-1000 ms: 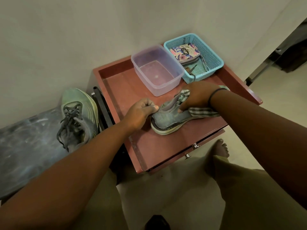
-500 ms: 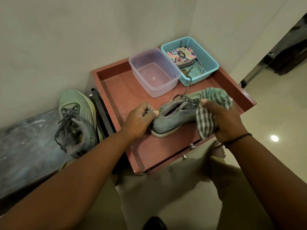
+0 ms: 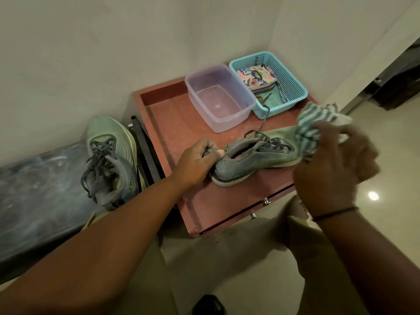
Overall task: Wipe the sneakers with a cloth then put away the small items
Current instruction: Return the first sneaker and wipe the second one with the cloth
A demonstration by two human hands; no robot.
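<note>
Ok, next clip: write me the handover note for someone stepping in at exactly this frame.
Left hand: pinching the heel of the sneaker on the red table, steadying it.
Right hand: bunching the striped cloth against that sneaker's toe; blurred, mid-wipe.
Second sneaker: off the red table, on the dark surface to the left; nobody is touching it.
Clear plastic tub: looks empty.
Blue basket: holds a floral pouch and some small items.
Done: wiping of one sneaker is under way.
Left: finish it, wipe the second sneaker, put away the small items.
</note>
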